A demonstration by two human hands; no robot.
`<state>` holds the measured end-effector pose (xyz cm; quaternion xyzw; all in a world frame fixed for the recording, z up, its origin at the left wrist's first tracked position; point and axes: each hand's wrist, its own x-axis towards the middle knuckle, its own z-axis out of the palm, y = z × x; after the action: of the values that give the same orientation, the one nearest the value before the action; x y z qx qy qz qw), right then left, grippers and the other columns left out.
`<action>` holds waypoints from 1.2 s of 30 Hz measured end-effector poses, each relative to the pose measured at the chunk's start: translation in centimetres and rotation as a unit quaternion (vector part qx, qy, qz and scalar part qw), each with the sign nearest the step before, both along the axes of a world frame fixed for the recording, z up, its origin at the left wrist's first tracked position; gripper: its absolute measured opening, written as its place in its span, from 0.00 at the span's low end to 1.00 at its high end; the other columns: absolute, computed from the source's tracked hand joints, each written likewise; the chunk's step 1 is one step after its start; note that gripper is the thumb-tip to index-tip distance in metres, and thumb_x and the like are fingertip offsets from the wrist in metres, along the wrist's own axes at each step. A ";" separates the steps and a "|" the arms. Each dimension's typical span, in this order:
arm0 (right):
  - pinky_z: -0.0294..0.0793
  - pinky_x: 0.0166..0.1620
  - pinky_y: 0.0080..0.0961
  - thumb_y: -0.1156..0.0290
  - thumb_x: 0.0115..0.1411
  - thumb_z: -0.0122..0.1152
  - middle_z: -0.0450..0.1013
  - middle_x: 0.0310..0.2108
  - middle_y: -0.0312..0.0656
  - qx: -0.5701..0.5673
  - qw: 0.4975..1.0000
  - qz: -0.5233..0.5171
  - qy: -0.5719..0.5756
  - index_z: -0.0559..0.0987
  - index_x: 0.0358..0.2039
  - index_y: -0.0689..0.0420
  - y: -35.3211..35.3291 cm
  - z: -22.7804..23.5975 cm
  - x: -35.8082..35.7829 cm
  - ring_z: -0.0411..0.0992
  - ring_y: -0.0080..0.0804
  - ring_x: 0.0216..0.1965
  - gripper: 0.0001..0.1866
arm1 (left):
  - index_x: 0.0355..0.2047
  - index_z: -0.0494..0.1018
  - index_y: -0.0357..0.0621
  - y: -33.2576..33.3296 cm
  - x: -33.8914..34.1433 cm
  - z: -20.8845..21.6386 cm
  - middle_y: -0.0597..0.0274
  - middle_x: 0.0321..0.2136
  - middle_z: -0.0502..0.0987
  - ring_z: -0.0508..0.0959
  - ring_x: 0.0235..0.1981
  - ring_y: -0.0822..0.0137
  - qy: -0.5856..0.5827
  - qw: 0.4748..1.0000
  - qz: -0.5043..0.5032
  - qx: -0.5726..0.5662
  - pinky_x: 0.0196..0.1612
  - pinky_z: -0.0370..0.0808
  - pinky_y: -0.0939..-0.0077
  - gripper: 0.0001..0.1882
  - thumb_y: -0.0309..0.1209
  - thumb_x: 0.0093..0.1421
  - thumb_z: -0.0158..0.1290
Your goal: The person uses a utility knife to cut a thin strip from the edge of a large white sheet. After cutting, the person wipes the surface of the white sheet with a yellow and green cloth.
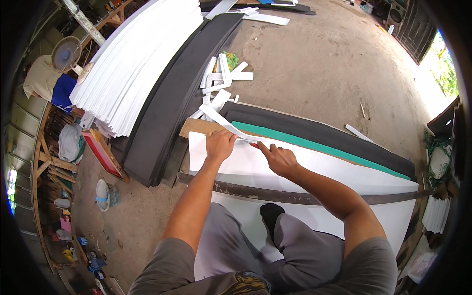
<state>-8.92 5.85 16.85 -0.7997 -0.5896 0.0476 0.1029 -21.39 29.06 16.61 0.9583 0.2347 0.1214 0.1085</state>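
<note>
Head view: one wide, smooth white sheet (324,167), far edge ahead of me. Left hand (220,146), mine: resting by that edge; whether pinching, I cannot tell. Right hand (281,160), near it but apart: closed on a small red-handled tool (254,145). One narrow white strip (223,123), curving away from my hands. Grey concrete floor (314,69): open room beyond the long black sheets (314,131).

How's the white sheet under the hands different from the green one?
The white sheet shows a wide area, while the green sheet shows only a narrow band. A dark bar crosses the white sheet, but not the green sheet. Both seem to lie flat.
</note>
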 end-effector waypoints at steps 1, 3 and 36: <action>0.80 0.26 0.43 0.73 0.63 0.55 0.77 0.34 0.50 0.003 1.000 0.006 -0.005 0.63 0.68 0.53 0.4 0.1 -0.1 0.81 0.44 0.28 0.32 | 0.35 0.85 0.50 0.1 0.0 -0.2 0.63 0.36 0.83 0.81 0.40 0.54 -0.012 1.000 0.006 0.004 0.49 0.67 0.53 0.16 0.45 0.66 0.55; 0.80 0.25 0.42 0.73 0.63 0.55 0.76 0.33 0.50 0.004 1.000 0.011 -0.014 0.63 0.68 0.53 0.9 0.0 -0.1 0.81 0.44 0.28 0.32 | 0.35 0.85 0.51 0.2 0.0 -0.5 0.63 0.36 0.83 0.81 0.39 0.55 -0.023 1.000 0.015 0.011 0.48 0.67 0.54 0.15 0.45 0.66 0.55; 0.79 0.24 0.43 0.74 0.62 0.55 0.76 0.33 0.49 0.023 1.000 -0.016 -0.014 0.65 0.68 0.48 -2.6 -1.4 1.2 0.80 0.44 0.27 0.32 | 0.28 0.85 0.47 -1.3 1.7 -0.8 0.59 0.27 0.80 0.80 0.35 0.54 -0.010 1.000 0.006 -0.007 0.43 0.69 0.54 0.17 0.46 0.63 0.59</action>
<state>-7.68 3.25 15.49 -0.8069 -0.5792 0.0214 0.1140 -19.73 27.77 15.78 0.9548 0.2405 0.1300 0.1169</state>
